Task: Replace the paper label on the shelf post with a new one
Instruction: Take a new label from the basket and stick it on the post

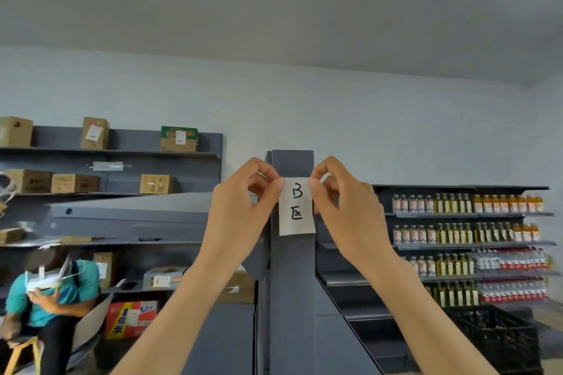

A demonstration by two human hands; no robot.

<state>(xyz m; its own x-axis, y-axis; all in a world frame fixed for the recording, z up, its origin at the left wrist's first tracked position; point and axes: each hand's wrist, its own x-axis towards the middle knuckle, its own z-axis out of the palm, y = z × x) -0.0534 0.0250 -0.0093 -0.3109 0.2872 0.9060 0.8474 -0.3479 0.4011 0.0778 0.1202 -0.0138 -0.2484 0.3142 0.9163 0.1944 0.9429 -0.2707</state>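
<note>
A white paper label (297,207) with a black handwritten "B" and one character lies flat against the front of a dark grey shelf post (292,277) near its top. My left hand (243,207) pinches the label's upper left corner between thumb and fingers. My right hand (341,204) pinches its upper right corner the same way. The label's lower edge hangs free and curls slightly off the post. Both forearms reach up from the bottom of the view.
Grey shelves with cardboard boxes (76,183) run along the left wall. Shelves of bottled drinks (466,234) stand to the right, with a black crate (499,341) below. A person in a teal shirt (51,292) sits on a stool at lower left.
</note>
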